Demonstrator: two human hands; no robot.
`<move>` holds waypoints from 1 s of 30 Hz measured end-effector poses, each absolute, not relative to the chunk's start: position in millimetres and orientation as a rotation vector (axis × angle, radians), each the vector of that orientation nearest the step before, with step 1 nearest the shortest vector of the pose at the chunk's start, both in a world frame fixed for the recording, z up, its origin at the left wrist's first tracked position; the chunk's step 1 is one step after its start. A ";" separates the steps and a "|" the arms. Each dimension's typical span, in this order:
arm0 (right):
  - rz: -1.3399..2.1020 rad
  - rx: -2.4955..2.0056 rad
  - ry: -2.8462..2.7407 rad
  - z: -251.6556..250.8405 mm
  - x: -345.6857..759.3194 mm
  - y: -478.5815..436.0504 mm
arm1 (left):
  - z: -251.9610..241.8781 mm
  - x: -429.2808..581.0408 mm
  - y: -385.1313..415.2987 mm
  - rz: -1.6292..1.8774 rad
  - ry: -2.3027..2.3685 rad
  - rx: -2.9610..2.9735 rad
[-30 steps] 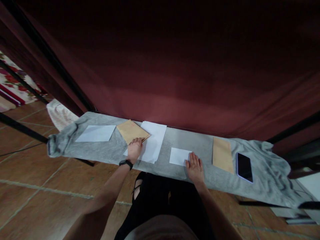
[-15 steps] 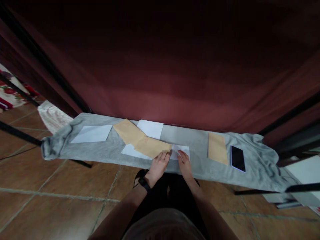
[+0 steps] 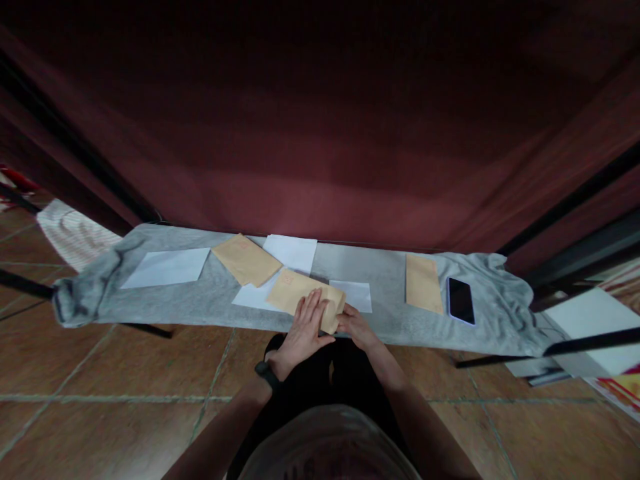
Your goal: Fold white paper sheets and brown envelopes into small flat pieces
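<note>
- A narrow table is covered with a rumpled grey cloth (image 3: 387,267) and is backed by a dark red curtain (image 3: 325,167).
- The brown envelope (image 3: 290,287) is placed at the front of the table, laid partly over white sheets (image 3: 295,252) and just beside a small white paper (image 3: 357,295).
- It is pressed down by the left hand (image 3: 303,332), whose fingers are stretched flat and close together, with nothing gripped.
- Its bent right end is met by the right hand (image 3: 356,325), whose fingers are partly curled; whether the paper is pinched cannot be made out.
- A crooked crease could be made if the envelope is pressed unevenly while its end is curled.
- The loose papers beneath could be dragged along if the envelope is slid, since they are held by nothing visible.
</note>
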State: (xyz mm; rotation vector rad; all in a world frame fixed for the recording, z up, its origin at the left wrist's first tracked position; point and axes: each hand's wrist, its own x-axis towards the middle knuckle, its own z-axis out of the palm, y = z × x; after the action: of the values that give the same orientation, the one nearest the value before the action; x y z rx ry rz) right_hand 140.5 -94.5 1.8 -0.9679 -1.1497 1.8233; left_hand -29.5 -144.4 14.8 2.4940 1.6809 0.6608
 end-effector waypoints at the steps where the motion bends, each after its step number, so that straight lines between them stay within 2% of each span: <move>1: 1.801 -0.985 -1.207 2.0 145.2 -94.1 | 16.2 -35.6 -141.9 0.608 1.693 2.516; 8: 1.541 -1.037 -1.579 -3.9 165.7 -89.0 | 31.4 -53.2 -121.3 0.334 1.543 2.680; 16: 1.204 -1.283 -1.623 -15.1 184.4 -94.3 | 35.8 -33.8 -129.1 0.314 1.547 2.684; 21: 0.758 -1.426 -1.608 -2.6 193.9 -117.0 | 27.9 -13.5 -138.0 0.369 1.644 2.609; 23: 0.814 -1.382 -1.684 4.7 200.2 -125.7 | 25.8 -6.1 -143.1 0.398 1.657 2.595; 30: 1.494 -1.086 -1.969 4.6 234.1 -147.9 | 22.0 11.5 -173.0 0.317 1.402 2.710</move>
State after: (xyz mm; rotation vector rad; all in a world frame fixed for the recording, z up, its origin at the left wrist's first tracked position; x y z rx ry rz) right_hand 234.1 -147.9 4.6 -1.0858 -1.9685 1.4942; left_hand 11.5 -173.0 22.0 2.7098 1.4019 0.3168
